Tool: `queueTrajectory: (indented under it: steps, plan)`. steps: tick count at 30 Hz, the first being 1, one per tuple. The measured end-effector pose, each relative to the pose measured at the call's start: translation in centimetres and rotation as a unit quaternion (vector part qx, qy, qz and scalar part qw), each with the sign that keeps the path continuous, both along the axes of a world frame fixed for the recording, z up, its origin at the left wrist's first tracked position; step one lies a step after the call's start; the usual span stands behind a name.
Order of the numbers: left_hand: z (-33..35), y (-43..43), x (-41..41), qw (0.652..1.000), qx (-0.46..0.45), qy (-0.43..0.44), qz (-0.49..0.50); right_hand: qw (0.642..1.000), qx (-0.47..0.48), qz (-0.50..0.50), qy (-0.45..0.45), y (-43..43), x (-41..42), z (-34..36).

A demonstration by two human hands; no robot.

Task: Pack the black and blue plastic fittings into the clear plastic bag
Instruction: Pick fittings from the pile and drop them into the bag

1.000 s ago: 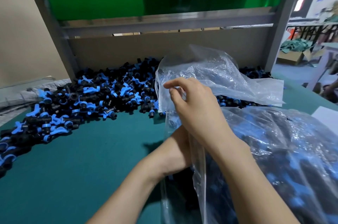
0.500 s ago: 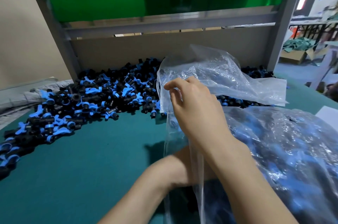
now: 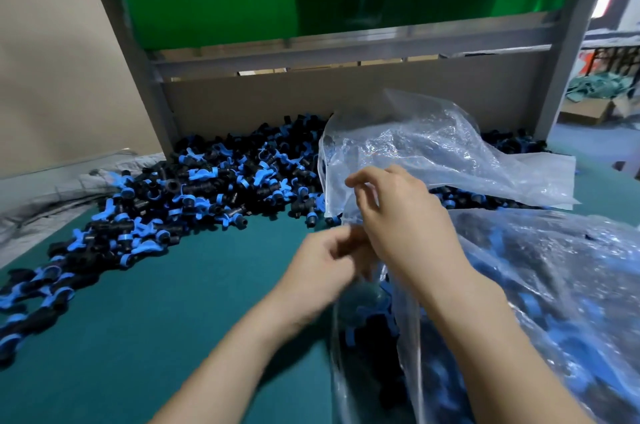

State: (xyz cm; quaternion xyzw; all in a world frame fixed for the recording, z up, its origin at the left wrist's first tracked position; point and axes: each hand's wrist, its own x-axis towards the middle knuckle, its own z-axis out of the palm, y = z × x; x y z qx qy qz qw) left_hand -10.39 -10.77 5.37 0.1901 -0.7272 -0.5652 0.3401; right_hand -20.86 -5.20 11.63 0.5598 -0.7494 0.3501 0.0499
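Observation:
A big heap of black and blue plastic fittings (image 3: 194, 195) lies across the back and left of the green table (image 3: 166, 326). A large clear plastic bag (image 3: 561, 306) full of such fittings lies at the right, its loose upper film (image 3: 433, 153) raised over the heap. My right hand (image 3: 405, 226) pinches the bag's edge near its mouth, fingers curled. My left hand (image 3: 325, 271) is just left of it at the bag's edge, fingers curled; the film it seems to hold is partly hidden behind the right hand.
A grey metal frame (image 3: 138, 67) with a cardboard back panel (image 3: 346, 105) and a green sheet above closes off the rear. Grey fabric (image 3: 45, 195) lies at the far left edge. Cardboard boxes (image 3: 588, 108) stand beyond the right post.
My left hand came out from inside the bag and rose to the bag's edge beside the right hand. The right hand kept its hold on the film and shifted slightly.

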Motion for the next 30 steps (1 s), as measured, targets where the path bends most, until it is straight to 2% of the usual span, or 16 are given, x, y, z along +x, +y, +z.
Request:
queueTrajectory:
  steps: [3, 7, 10, 15, 19, 23, 26, 30]
  plan:
    - [-0.8, -4.6, 1.9, 0.988, 0.022, -0.042, 0.15, 0.995, 0.081, -0.024, 0.06, -0.2, 0.1, -1.2]
    - [-3.1, -10.2, 3.2, 0.937, -0.001, -0.187, 0.294, 0.981, 0.149, -0.038, 0.114, -0.5, 0.3, -2.5]
    - [-3.5, -13.0, 3.4, 0.897, -0.066, -0.285, 0.331, 0.979, 0.161, -0.036, 0.123, -0.7, 0.3, -3.0]
    - [-3.4, -16.2, 1.8, 0.858, -0.109, -0.35, 0.361, 0.978, 0.163, -0.04, 0.124, -0.7, 0.2, -2.9]
    - [-3.4, -17.8, 0.6, 0.832, -0.112, -0.381, 0.386, 0.978, 0.161, -0.036, 0.127, -0.6, 0.0, -3.0]
    - [-3.5, -18.8, -0.2, 0.822, -0.123, -0.392, 0.395, 0.982, 0.146, -0.032, 0.112, -0.7, 0.0, -3.1]
    - [-3.8, -18.8, -0.6, 0.82, -0.134, -0.361, 0.423, 0.983, 0.149, -0.026, 0.106, -0.8, 0.0, -3.1]
    - [-4.7, -18.2, -0.5, 0.836, -0.162, -0.307, 0.424, 0.983, 0.148, -0.025, 0.105, -0.7, -0.1, -3.1]
